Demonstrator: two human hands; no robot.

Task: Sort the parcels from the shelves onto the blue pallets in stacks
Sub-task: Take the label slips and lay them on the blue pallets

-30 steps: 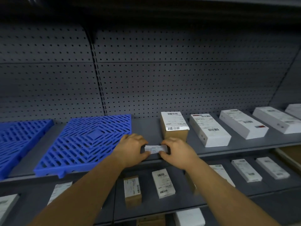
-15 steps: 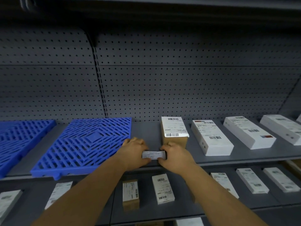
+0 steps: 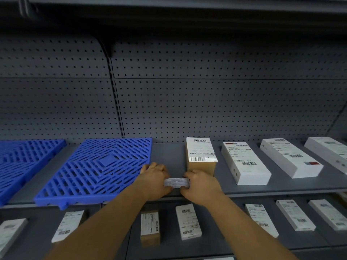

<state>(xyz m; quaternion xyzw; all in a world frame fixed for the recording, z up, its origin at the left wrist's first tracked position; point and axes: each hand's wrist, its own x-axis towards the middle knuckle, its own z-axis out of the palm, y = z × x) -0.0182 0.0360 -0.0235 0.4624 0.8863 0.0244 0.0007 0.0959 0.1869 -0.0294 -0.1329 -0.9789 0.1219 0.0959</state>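
A small white-labelled parcel is held between my two hands just above the front of the upper shelf. My left hand grips its left end and my right hand grips its right end; most of the parcel is hidden by my fingers. A blue slotted pallet lies bare on the shelf just left of my left hand, and a second blue pallet lies farther left. A brown box with a white label stands right behind my right hand.
White labelled boxes lie in a row to the right on the upper shelf. The lower shelf holds several more parcels, among them a brown one and a white one. A perforated grey back panel closes the shelf behind.
Both hands with the small parcel have kept their grip and shifted slightly; the view has tilted so the shelf and boxes sit lower in the frame.
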